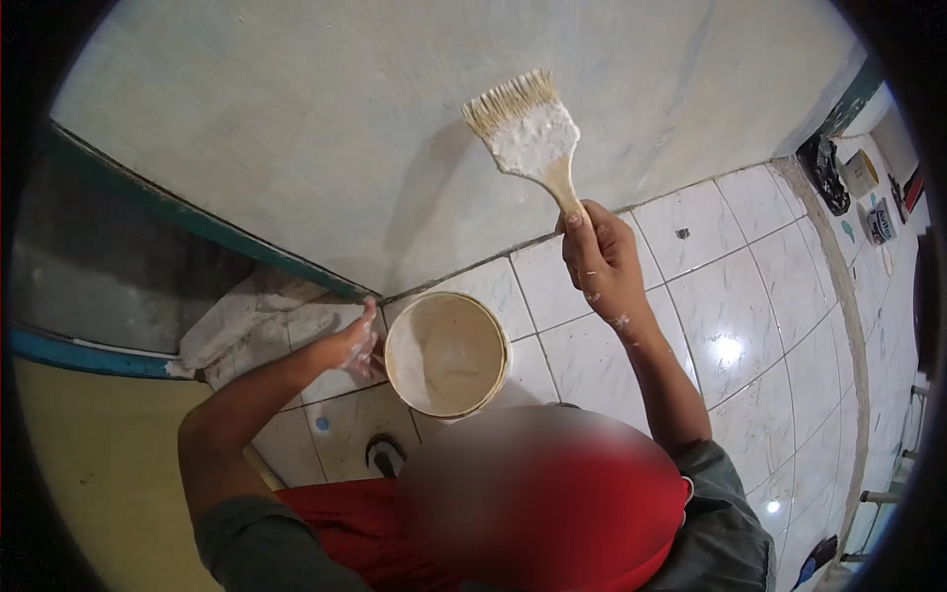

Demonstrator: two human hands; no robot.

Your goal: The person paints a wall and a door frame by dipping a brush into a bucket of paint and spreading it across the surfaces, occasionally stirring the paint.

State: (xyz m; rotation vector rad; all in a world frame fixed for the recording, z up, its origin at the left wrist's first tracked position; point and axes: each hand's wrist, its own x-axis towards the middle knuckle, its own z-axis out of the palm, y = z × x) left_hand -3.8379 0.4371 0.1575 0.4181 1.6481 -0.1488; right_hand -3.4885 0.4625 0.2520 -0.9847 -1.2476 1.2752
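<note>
My right hand (604,259) is closed round the handle of a wide paintbrush (536,138), held bristles up in front of the pale wall (326,109). Thick white paint coats the lower bristles and the ferrule area, while the bristle tips look drier and yellowish. Below and to the left stands a round cream bucket (504,370), whose inner walls are smeared with white. My left hand (357,340) is beside the bucket's left rim, fingers apart and holding nothing visible. White smears mark its palm, and specks dot my right wrist.
White floor tiles (710,222) meet the wall's foot. A green-edged doorway (217,217) with a ledge lies left. At the far right are a black plastic bag (823,174), a yellowish tub (861,173) and a labelled white container (878,225). Metal rungs (881,497) show lower right.
</note>
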